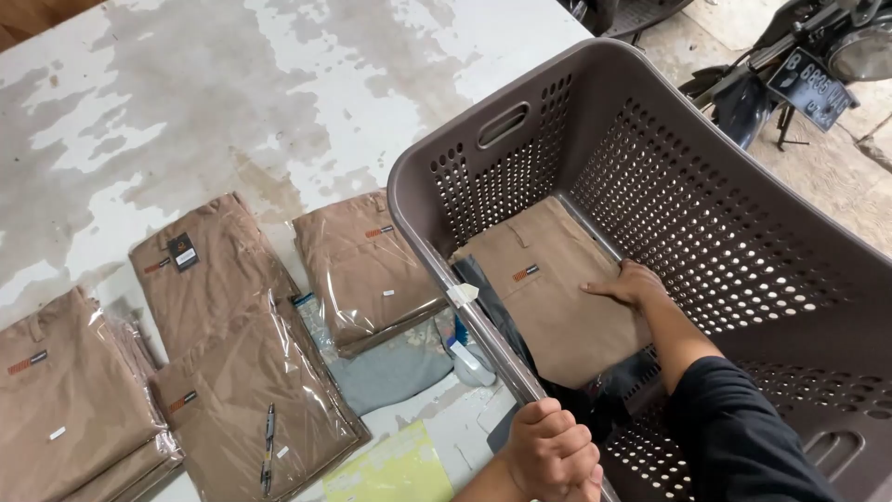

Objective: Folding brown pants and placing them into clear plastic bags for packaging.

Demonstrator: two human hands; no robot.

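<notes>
Left of the basket (650,186), the desk (186,84) showed a white painted top, worn through in grey-brown blotches. On it lay flat folded tan trousers in glossy clear plastic bags: one stack (65,409) farthest from the basket, a second pack (209,265) nearer, a third pack (251,409) below it with a dark pen (268,446) resting on its wrinkled film, and a fourth pack (362,270) just beside the basket's wall. A grey folded cloth (390,367) lay under the edge of that fourth pack, and a pale yellow-green sheet (390,469) sat close to the basket's near corner.

The basket itself was a grey-brown plastic laundry tub, rectangular with rounded corners, its walls pierced by rows of small round holes and slot handles. The left hand (553,455) gripped its near rim, fingers curled tight over the edge. Inside, on the basket's floor, lay a bagged tan pair of trousers (557,307), folded into a smooth rectangle with a small orange-and-dark tag, atop something dark (595,395). The right hand (632,284), in a black sleeve (743,437), rested flat on that pack's right edge, fingers spread narrowly and pressing down rather than clasping; the pack stretched out to the left of the fingertips.

Beyond the basket's far right corner stood a parked motorbike (799,65) on a concrete floor.
</notes>
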